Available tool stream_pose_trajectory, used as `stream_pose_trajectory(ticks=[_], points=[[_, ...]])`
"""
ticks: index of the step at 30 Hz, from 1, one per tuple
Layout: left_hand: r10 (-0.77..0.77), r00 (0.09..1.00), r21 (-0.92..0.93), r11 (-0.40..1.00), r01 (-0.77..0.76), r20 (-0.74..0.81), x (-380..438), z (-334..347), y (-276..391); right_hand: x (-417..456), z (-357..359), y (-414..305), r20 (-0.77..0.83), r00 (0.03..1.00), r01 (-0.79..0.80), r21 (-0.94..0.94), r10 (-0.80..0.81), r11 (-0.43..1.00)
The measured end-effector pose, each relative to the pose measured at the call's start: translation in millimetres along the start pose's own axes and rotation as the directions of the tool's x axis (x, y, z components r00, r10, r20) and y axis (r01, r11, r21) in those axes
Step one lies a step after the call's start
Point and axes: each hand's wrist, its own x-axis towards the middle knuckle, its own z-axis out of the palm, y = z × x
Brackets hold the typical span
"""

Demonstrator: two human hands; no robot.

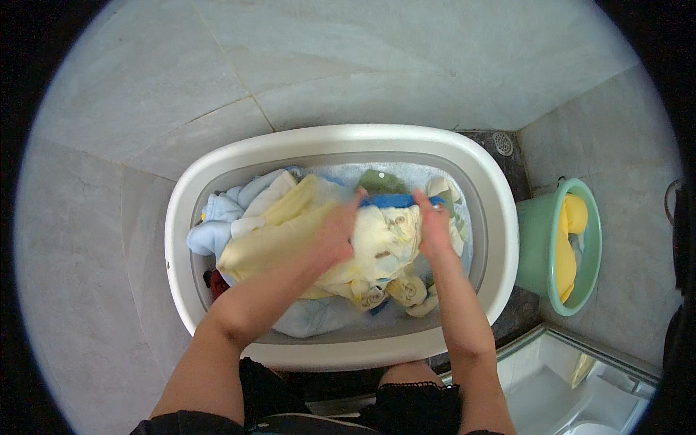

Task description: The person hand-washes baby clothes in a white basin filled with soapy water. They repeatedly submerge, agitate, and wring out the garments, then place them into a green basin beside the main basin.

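A large white oval plastic tub (353, 138) holds sudsy water and wet clothes. My left hand (340, 228), blurred, has its fingertips at the left end of a blue cloth (392, 201). At that cloth's right end is my right hand (432, 223), its thumb and fingers closed on it. A pale yellow printed garment (383, 244) lies between my hands and appears to hang from the blue cloth. Left of it are a plain yellow cloth (261, 244) and light blue clothes (212, 234). A green cloth (375, 180) floats behind the blue one.
A green bucket (535, 244) with a yellow item (565, 261) stands right of the tub, near a round floor drain (503, 144). Grey tiled walls (380, 65) enclose the far side. A metal-edged glass panel (598, 348) is at lower right. My knees touch the near side.
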Motion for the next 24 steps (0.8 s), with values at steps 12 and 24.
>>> stream_pose_trajectory(ticks=[12, 24], points=[[0.479, 0.733, 0.864, -0.121, -0.489, 0.483, -8, -34, 8, -56, -18, -49, 0.048, 0.898, 0.431, -0.29, -0.437, 0.854], [0.168, 0.927, 0.196, 0.95, -0.243, 0.337, -11, -43, 24, -59, -26, -28, 0.522, 0.77, 0.628, -0.517, -0.368, 0.582]])
